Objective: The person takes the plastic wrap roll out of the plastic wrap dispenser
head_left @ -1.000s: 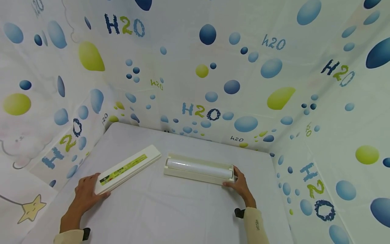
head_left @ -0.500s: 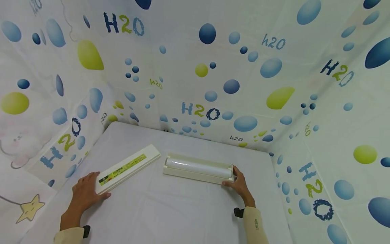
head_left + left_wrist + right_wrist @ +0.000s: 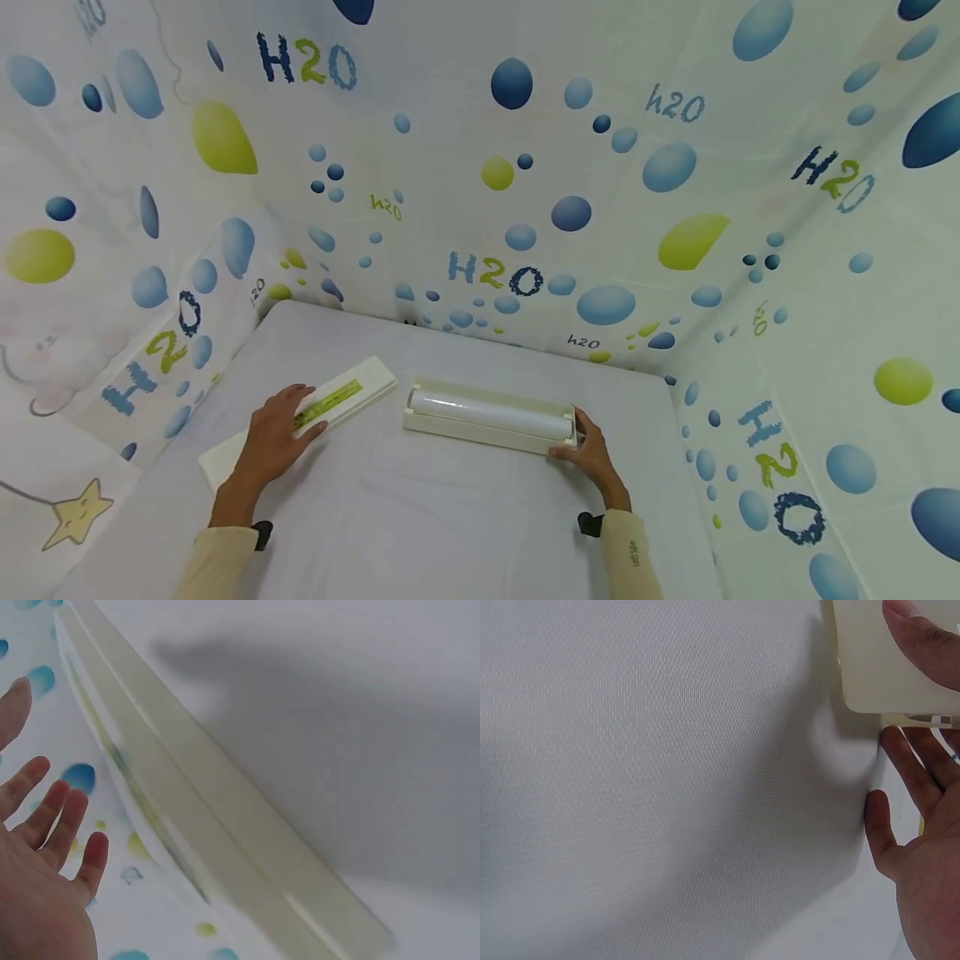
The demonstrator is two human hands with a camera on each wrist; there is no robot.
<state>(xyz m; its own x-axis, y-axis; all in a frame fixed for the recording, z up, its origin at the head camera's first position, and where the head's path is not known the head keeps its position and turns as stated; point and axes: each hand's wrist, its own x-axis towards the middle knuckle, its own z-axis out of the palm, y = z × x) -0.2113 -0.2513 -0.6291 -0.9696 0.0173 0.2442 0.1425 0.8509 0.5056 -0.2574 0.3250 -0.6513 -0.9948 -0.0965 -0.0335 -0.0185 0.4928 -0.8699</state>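
On the white table stands a cream cling film dispenser (image 3: 472, 435) with its top off, a roll of clear film (image 3: 491, 413) lying in it. My right hand (image 3: 588, 454) grips the dispenser's right end, thumb at the front side and fingers round the end. In the right wrist view the thumb presses the dispenser's cream wall (image 3: 892, 660). Slanting at the left is its long white lid (image 3: 372, 372) with a green label (image 3: 341, 398). Over the lid's middle is my left hand (image 3: 273, 437), fingers loosely spread. The left wrist view shows those fingers (image 3: 67, 825) apart from the lid (image 3: 165, 765).
White curtains (image 3: 435, 167) printed with blue and green drops and H2O lettering surround the table (image 3: 420, 517) at the back and both sides. The dispenser lies just right of the lid's far end. A yellow star (image 3: 78, 515) is printed at the lower left.
My left hand has left the lid's near end and moved right and away from me, over its middle. The lid has stayed in place. My right hand and the dispenser have not moved.
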